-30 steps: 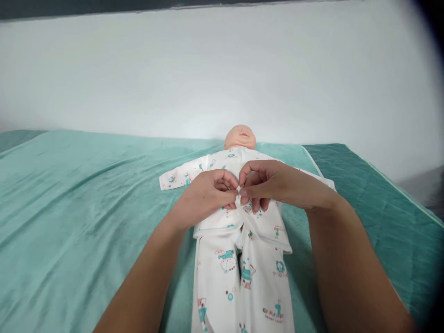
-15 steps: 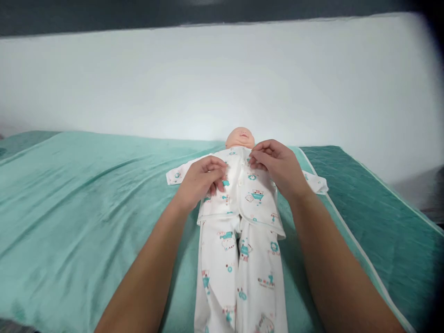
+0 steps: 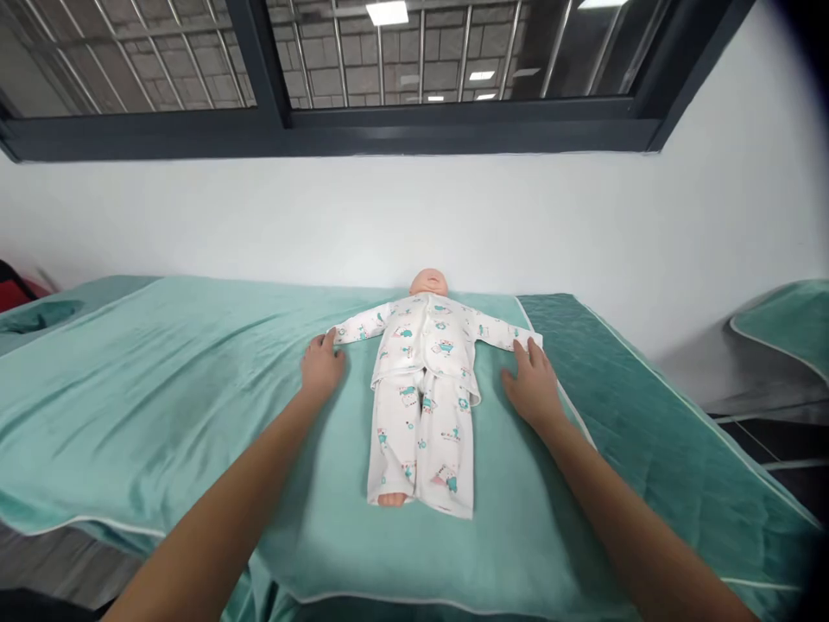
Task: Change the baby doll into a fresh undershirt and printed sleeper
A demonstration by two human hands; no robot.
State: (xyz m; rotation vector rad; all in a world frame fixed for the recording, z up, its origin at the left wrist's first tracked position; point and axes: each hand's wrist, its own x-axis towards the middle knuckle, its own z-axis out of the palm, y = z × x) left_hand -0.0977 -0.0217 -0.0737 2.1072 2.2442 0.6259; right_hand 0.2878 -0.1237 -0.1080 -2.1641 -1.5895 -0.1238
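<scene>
A baby doll lies on its back, its arms in sleeves spread wide to both sides. It wears a white printed jacket, closed down the front, and matching trousers. One foot tip shows at a trouser hem. My left hand is at the cuff of the sleeve on the left, fingertips touching its end, fingers loosely extended. Over on the other side, my right hand is open, thumb apart, with its fingertips at the cuff of the right sleeve.
A light green blanket covers the bed under the doll. Darker green quilted bedding lies to the right. Behind rises a white wall below a dark window frame. A green padded edge juts in at far right.
Both hands have moved apart from the jacket's front, out to the sleeve cuffs. My view has tilted up and drawn back, bringing in the window and the trouser hems.
</scene>
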